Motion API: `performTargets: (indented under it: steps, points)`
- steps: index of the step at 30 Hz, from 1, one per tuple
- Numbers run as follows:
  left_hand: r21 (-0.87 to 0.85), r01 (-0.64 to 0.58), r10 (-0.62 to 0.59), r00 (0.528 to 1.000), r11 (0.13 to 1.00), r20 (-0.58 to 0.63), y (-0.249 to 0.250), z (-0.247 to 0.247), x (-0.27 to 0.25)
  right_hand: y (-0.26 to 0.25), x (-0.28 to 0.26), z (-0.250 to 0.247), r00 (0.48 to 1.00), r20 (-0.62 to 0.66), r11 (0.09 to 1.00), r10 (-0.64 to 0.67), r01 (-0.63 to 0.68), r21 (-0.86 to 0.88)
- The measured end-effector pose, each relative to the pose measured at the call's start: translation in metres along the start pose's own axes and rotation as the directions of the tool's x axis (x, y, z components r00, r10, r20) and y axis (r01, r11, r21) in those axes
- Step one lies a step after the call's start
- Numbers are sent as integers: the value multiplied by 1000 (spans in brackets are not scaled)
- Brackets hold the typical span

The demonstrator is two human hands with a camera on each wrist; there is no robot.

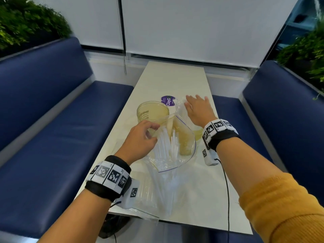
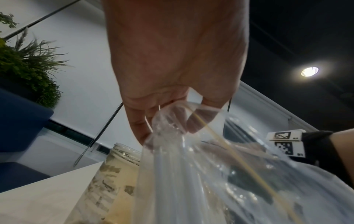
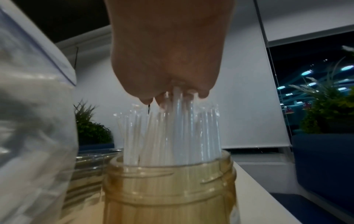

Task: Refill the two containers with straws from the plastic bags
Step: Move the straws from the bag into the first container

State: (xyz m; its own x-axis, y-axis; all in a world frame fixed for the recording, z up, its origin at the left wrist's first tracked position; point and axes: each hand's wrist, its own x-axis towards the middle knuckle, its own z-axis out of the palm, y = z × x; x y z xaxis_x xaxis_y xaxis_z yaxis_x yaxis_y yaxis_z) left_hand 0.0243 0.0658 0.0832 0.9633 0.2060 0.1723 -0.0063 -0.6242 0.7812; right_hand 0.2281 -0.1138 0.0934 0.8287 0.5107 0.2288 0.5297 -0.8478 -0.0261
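The left hand (image 1: pixel 140 137) has a pinching grip on the top edge of a clear bag (image 1: pixel 172 148) of straws (image 1: pixel 165 142), held up over the desk (image 1: pixel 177 76) right beside an empty jar (image 1: pixel 152 112). The right hand (image 1: pixel 199 109) sits on top of the straws in the second jar (image 3: pixel 170 192), fingers (image 1: pixel 190 98) spread. Another bag (image 1: pixel 157 195) of straws lies flat near the desk's front edge.

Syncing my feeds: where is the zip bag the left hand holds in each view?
Head: zip bag at centre, held by left hand.
Left wrist: zip bag lower right, under the hand.
Right wrist: zip bag at far left edge.
Shared landmark: the white table.
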Motion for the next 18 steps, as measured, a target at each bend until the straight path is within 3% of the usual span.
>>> performTargets:
  steps: [4,6,8,10,13,15,18]
  points:
    - [-26,-11,11,1000,1000,-2,1,3,-2,-21,-11,-37,950,-313,991,17,25,128]
    - [-26,-13,12,1000,1000,-15,1,5,-1,-44,-21,-65,941,-338,981,24,43,187]
    - [-12,-13,13,999,1000,-41,2,6,1,-70,-36,-82,981,-185,984,57,-23,179]
    - [-22,-9,7,998,1000,-56,4,6,1,-88,-54,-82,992,61,983,108,-116,144]
    - [-41,-23,21,998,999,-59,8,6,1,-99,-79,-65,899,396,958,185,-254,129]
    - [-46,-43,41,998,998,-45,10,6,0,-101,-89,-49,845,488,947,218,-304,106]
    - [-66,-71,71,997,995,-14,11,6,0,-103,-93,-25,838,487,936,246,-335,104]
